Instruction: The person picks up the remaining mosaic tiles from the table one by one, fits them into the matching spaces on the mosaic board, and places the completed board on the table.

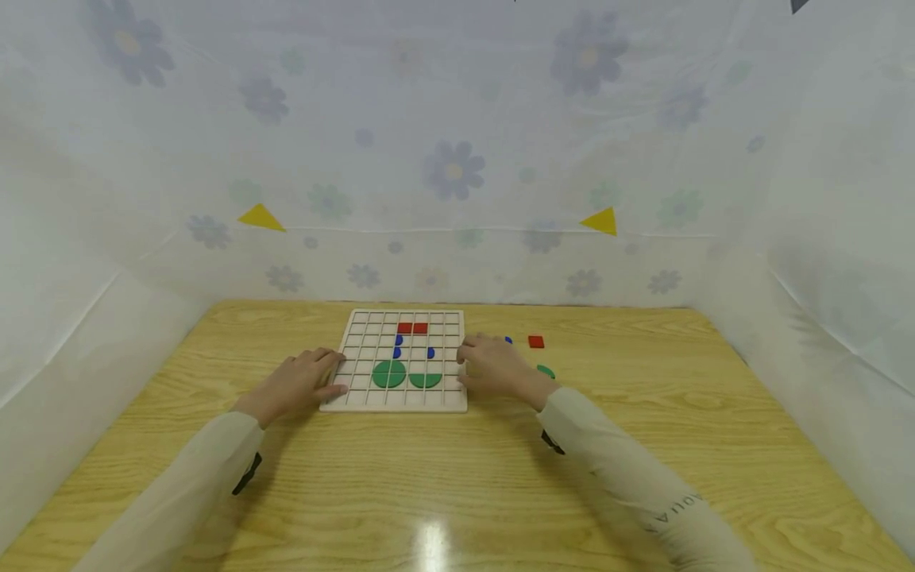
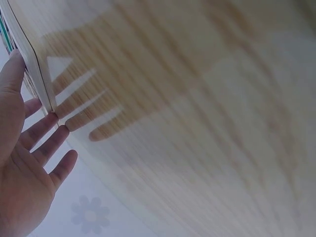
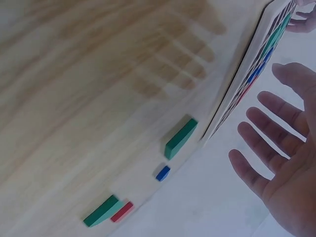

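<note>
A white grid board (image 1: 357, 400) lies on the table. On it are two red squares (image 1: 412, 328), three small blue half-discs (image 1: 398, 352), a green disc (image 1: 389, 373) with a line across its middle, and a green half-disc (image 1: 425, 380). My left hand (image 1: 300, 383) touches the board's left edge, thumb on the rim and fingers fairly straight along the side, as the left wrist view shows. Beside the right edge hovers my right hand (image 1: 496, 365); in the right wrist view its fingers (image 3: 276, 136) are spread, hold nothing and look apart from the board.
Right of the board, loose pieces lie on the wooden table (image 1: 429, 477): a red one (image 1: 536, 342), a blue one (image 1: 508, 340) and a green one (image 1: 546, 371). The right wrist view shows another green piece (image 3: 181, 138). Flowered white cloth (image 1: 457, 262) encloses the table's back and sides.
</note>
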Motion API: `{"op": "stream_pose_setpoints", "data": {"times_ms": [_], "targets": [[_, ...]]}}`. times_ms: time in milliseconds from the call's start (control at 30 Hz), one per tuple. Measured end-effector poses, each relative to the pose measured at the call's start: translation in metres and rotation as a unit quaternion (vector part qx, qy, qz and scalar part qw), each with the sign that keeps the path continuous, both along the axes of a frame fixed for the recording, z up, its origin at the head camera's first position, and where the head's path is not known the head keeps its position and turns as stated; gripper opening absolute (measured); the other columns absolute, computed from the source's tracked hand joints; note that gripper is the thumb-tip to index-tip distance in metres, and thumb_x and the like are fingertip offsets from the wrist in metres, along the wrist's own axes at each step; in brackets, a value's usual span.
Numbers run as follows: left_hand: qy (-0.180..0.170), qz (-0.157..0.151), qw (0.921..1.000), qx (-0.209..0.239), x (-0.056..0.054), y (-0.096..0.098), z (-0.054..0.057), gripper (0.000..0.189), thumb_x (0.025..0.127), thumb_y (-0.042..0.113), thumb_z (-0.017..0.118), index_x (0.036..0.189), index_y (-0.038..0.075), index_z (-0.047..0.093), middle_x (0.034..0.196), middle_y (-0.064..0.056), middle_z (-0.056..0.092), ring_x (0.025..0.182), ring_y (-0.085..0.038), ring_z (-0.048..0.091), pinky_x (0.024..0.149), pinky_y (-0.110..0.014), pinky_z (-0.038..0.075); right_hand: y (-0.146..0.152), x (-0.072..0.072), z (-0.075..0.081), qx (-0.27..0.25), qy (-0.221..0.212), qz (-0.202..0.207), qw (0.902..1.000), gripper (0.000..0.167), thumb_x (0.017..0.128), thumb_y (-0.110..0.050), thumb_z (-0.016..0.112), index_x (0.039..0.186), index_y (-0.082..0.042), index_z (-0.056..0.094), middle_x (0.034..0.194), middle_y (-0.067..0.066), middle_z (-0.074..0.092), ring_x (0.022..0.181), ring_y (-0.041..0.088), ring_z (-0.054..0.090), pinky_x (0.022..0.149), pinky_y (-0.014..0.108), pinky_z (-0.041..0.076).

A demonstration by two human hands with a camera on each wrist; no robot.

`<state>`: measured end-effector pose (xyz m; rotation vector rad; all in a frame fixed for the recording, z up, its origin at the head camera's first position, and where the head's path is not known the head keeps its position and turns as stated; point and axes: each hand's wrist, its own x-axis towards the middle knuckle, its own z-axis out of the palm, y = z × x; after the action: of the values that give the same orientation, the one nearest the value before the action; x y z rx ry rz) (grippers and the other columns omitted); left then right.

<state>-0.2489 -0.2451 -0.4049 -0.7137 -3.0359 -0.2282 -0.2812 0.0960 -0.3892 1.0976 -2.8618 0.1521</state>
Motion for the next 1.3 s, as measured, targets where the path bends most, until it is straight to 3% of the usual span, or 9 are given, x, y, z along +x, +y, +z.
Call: {"op": "stream_pose_setpoints", "data": {"times_ms": [367,600,933,1300], "targets": [[-0.003,0.003,1.0,0.001,0.001,0.001,0.001,0.059,0.088,0.043,0.056,0.132,0.004,0.045,0.132,-0.021,0.047,0.116,-0.043,0.047,0.092,-0.062,0.036,0.038,-0.002,-0.005,-0.023,0.002,0.008,0.9997,0.022,0.085,-0.028,0.064,0.1,-0.011,0.063,0.103,0.003,0.06,0.098,0.023,0.053,0.083,0.044,0.047],[-0.005,0.002,1.0,0.003,0.001,0.001,0.001,0.059,0.088,0.043,0.056,0.131,0.004,0.046,0.132,-0.021,0.047,0.116,-0.043,0.047,0.091,-0.061,0.037,0.056,-0.005,-0.009,0.004,0.008,-0.013,0.9999,0.025,0.084,-0.033,0.065,0.1,-0.014,0.063,0.104,0.001,0.06,0.1,0.022,0.054,0.082,0.039,0.048],[0.016,-0.007,0.9998,-0.001,-0.001,-0.001,-0.002,0.059,0.088,0.043,0.056,0.129,0.002,0.048,0.128,-0.02,0.05,0.114,-0.04,0.05,0.089,-0.06,0.039,0.071,-0.007,-0.011,0.013,0.001,-0.025,0.9996,0.025,0.082,-0.027,0.067,0.102,-0.012,0.066,0.103,0.003,0.062,0.096,0.021,0.056,0.079,0.036,0.049],[0.008,-0.007,0.9999,0.007,-0.003,-0.002,-0.003,0.059,0.088,0.043,0.056,0.13,0.003,0.047,0.129,-0.02,0.049,0.116,-0.04,0.048,0.09,-0.06,0.038,0.078,-0.008,-0.013,0.003,0.004,-0.016,0.9999,0.025,0.083,-0.025,0.066,0.105,-0.012,0.065,0.103,0.005,0.061,0.096,0.023,0.056,0.077,0.039,0.049]]}}
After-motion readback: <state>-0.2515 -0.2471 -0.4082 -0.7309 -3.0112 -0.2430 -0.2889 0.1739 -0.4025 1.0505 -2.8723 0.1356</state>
